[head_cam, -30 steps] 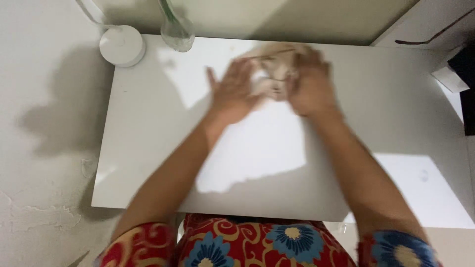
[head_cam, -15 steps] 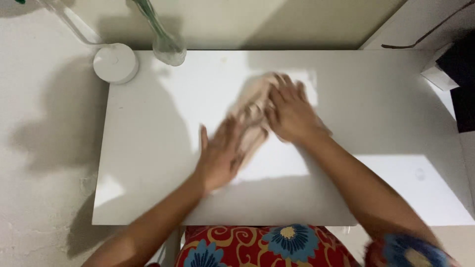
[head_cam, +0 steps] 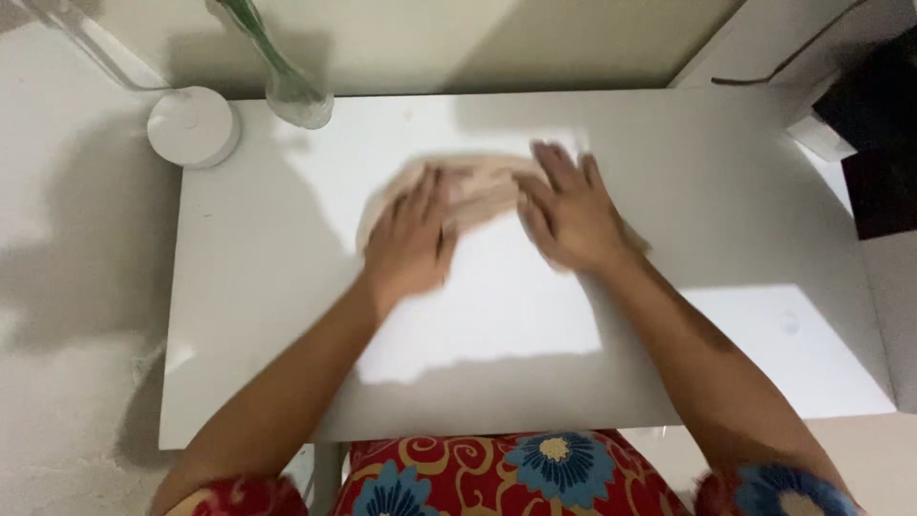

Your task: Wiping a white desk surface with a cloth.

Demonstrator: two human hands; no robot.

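Both hands are smeared with motion blur, and the left hand and right hand lie flat over much of the pale beige cloth, so its full outline cannot be made out. The glass vase is cut off by the top edge, as is the black object at the right edge.

White table, pale beige cloth, red floral garment with blue flowers, clear glass vase
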